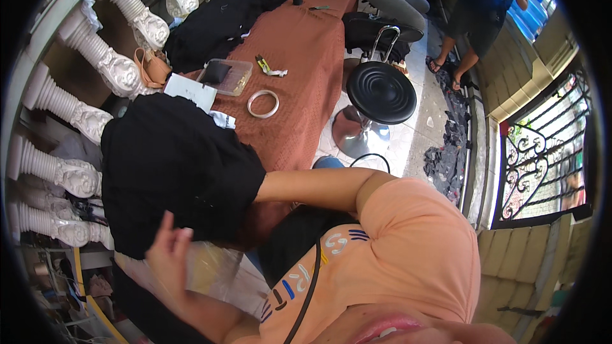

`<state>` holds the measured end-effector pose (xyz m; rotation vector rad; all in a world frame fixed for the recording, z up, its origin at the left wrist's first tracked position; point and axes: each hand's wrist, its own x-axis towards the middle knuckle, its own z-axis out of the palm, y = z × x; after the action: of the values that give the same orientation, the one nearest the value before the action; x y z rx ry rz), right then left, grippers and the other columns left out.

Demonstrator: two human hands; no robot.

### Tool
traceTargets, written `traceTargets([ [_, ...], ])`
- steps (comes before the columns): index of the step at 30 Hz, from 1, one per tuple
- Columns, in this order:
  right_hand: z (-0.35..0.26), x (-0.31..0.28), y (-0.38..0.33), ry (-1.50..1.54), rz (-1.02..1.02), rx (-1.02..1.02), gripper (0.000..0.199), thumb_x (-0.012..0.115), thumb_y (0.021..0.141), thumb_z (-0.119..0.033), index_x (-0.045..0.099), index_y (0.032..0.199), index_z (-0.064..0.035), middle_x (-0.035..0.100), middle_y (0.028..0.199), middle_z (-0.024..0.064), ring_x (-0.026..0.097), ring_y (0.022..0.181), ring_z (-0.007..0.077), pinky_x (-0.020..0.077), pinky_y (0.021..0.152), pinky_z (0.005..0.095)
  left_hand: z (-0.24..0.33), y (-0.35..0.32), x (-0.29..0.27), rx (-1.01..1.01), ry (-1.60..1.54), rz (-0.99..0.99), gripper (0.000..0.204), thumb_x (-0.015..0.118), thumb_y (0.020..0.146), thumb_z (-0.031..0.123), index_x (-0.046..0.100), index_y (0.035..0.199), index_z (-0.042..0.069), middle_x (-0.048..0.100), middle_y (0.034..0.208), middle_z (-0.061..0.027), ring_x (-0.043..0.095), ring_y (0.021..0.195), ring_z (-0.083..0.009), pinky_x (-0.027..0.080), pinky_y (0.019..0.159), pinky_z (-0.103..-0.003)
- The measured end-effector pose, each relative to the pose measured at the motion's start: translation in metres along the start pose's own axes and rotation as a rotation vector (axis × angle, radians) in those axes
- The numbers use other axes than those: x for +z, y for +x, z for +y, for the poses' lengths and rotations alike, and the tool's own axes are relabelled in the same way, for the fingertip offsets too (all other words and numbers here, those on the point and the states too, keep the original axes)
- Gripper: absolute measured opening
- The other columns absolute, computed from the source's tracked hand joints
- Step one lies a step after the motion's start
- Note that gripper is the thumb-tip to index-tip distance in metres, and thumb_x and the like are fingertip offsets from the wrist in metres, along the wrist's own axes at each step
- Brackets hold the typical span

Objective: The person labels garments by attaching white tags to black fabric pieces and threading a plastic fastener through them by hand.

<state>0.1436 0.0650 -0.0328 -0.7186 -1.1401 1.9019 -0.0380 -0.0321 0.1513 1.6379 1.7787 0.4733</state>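
Note:
A big bunched heap of black cloth (178, 165) lies over the near left part of the table. At its lower edge my left hand (171, 256) is raised, slightly blurred, with fingers stretched and apart and nothing visible in them. My right forearm (312, 188) reaches across to the cloth's right side. The right hand itself is hidden in the black folds, so its grip does not show. Below the heap, beside my left wrist, is a clear plastic sheet or bag (213, 267).
On the reddish-brown table cover (293, 70) lie a clear plastic box (237, 78), a white ring (262, 104), yellow-handled snips (262, 64) and more black cloth (223, 19). White balusters (95, 57) line the left. A black stool (382, 92) and two people are beyond.

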Motion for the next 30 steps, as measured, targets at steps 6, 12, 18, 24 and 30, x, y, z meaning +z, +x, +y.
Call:
traceTargets([
  [6,0.002,0.001,-0.003,-0.012,0.018,0.002,0.033,0.056,0.086,-0.019,0.055,0.115,-0.0031,0.061,0.104,0.008,0.057,0.095,0.0184,0.0446,0.085,0.0305,0.143,-0.031,-0.045,1.505,-0.16,0.503,0.077,0.074,0.071,0.029,0.041,0.131,-0.006,0.052,0.124,-0.0207,0.049,0.117,-0.0285,0.033,0.101,-0.039],
  [12,-0.007,-0.002,-0.012,-0.027,0.033,-0.022,0.033,0.056,0.086,-0.019,0.055,0.115,-0.0029,0.061,0.105,0.0079,0.057,0.096,0.0182,0.0444,0.086,0.0304,0.273,0.003,0.042,1.818,0.213,0.401,0.073,0.073,0.072,0.028,0.042,0.129,-0.006,0.052,0.123,-0.0207,0.049,0.117,-0.0287,0.033,0.101,-0.039],
  [18,-0.002,-0.021,-0.022,-0.05,0.065,-0.019,0.033,0.056,0.087,-0.019,0.054,0.116,-0.0027,0.06,0.106,0.0078,0.057,0.097,0.018,0.0442,0.087,0.0303,0.347,0.072,0.14,1.692,0.581,0.256,0.07,0.072,0.073,0.026,0.043,0.128,-0.006,0.052,0.123,-0.0207,0.049,0.117,-0.0288,0.033,0.101,-0.039],
  [24,0.002,-0.02,-0.019,-0.109,0.041,0.018,0.034,0.056,0.087,-0.019,0.054,0.116,-0.0025,0.06,0.107,0.0078,0.057,0.098,0.0177,0.044,0.087,0.0303,0.36,0.08,0.163,1.632,0.716,0.217,0.066,0.071,0.074,0.024,0.045,0.126,-0.006,0.052,0.122,-0.0206,0.048,0.117,-0.029,0.033,0.101,-0.04],
  [30,-0.003,-0.031,-0.035,-0.074,0.044,0.008,0.034,0.055,0.087,-0.019,0.054,0.117,-0.0023,0.06,0.108,0.0077,0.056,0.099,0.0175,0.0438,0.088,0.0302,0.356,0.092,0.163,1.631,0.692,0.186,0.062,0.07,0.075,0.023,0.046,0.124,-0.006,0.053,0.121,-0.0206,0.048,0.116,-0.0292,0.033,0.101,-0.04],
])
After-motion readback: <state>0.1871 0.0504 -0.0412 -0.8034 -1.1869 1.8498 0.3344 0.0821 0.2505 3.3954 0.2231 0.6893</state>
